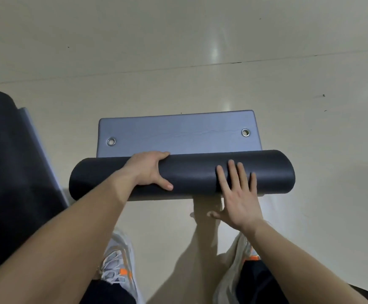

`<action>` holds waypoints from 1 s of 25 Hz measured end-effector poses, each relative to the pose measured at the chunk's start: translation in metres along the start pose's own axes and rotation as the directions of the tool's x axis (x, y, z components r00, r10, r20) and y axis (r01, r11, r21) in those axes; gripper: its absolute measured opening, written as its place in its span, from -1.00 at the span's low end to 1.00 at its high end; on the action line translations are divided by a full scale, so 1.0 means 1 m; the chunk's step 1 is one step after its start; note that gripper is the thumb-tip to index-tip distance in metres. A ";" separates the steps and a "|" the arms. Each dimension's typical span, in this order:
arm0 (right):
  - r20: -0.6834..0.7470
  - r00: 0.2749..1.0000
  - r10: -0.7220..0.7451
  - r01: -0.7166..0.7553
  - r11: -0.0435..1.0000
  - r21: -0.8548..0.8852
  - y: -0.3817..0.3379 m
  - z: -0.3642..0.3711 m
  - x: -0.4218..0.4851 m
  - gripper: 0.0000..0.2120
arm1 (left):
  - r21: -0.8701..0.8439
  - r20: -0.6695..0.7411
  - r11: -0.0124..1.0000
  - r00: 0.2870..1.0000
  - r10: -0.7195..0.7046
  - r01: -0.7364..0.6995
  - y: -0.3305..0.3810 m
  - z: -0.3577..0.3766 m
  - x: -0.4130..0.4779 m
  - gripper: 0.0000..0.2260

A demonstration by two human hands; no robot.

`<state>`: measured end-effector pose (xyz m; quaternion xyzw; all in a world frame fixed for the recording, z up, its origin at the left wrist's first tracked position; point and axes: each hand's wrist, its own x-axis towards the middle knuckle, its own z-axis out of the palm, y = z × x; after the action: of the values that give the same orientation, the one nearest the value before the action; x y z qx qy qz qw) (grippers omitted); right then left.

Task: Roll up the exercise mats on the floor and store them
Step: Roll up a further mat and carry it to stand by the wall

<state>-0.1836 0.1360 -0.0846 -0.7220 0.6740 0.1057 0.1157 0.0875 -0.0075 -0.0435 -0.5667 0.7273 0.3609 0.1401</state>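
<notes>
A dark grey exercise mat lies across the floor in front of me, rolled into a thick cylinder. Its last flat end, blue-grey with two metal eyelets, sticks out beyond the roll. My left hand grips the roll left of its middle, thumb toward me and fingers curled over the top. My right hand rests flat on the right part of the roll, fingers spread, holding nothing. A second dark mat sits at the left edge, partly cut off by the frame.
The floor is pale, glossy tile with a seam running across it. My two feet in white and orange trainers stand just behind the roll.
</notes>
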 end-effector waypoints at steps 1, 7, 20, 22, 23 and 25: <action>0.006 1.000 -0.004 0.004 1.000 0.001 0.001 -0.002 0.015 0.29 | -0.072 -0.066 0.997 0.998 -0.013 0.008 -0.001 -0.001 0.003 -0.04; -0.041 0.999 -0.023 0.023 1.000 -0.002 0.015 -0.066 0.134 0.18 | 0.390 -0.368 0.917 0.927 0.072 0.083 0.005 0.024 0.018 0.12; 0.234 0.958 -0.168 0.194 0.976 -0.095 0.013 -0.103 0.245 0.29 | 0.388 -0.469 0.916 0.878 0.097 0.106 -0.031 -0.016 0.090 0.10; 0.278 0.951 -0.135 0.158 0.985 -0.063 -0.004 -0.100 0.227 0.22 | 0.326 -0.472 0.940 0.878 0.073 0.098 -0.044 -0.016 0.070 0.01; 0.291 0.950 -0.113 0.127 0.992 -0.029 -0.014 -0.095 0.215 0.19 | 0.251 -0.496 0.962 0.868 0.030 0.111 -0.052 -0.013 0.055 -0.06; 0.261 0.964 -0.052 0.044 0.998 0.036 -0.041 -0.085 0.185 0.17 | -0.028 -0.549 0.981 0.817 -0.177 0.193 -0.059 -0.005 0.023 -0.16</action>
<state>-0.1302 -0.0631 -0.0603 -0.7159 0.6366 0.1873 0.2170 0.1358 -0.0332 -0.0760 -0.7121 0.6835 0.1575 -0.0315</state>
